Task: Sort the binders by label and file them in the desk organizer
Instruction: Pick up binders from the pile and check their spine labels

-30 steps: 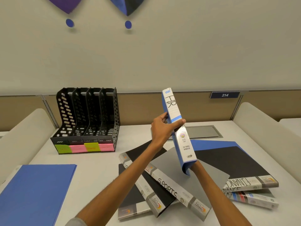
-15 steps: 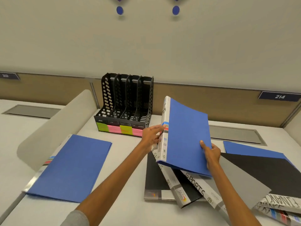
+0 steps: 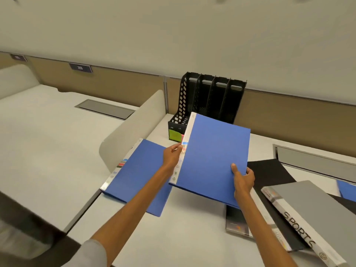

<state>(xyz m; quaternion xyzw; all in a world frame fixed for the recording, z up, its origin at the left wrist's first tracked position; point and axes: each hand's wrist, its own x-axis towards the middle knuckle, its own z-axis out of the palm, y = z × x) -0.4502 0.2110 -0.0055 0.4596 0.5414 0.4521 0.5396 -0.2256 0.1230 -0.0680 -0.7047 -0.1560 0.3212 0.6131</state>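
A flat blue plastic binder (image 3: pixel 215 157) is held tilted above the white counter (image 3: pixel 183 228), in front of the black slotted desk organizer (image 3: pixel 210 99). A tan partition (image 3: pixel 289 120) runs behind, under a pale wall. The left hand (image 3: pixel 172 156) pinches the binder's white spine with its fingers; the right hand (image 3: pixel 243 179) clamps the near corner, thumb on the cover.

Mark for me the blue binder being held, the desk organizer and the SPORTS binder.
held blue binder (image 3: pixel 215 157), head view, middle of its blue front cover.
desk organizer (image 3: pixel 182 102), head view, its perforated left side wall.
SPORTS binder (image 3: pixel 319 209), head view, its grey cover.
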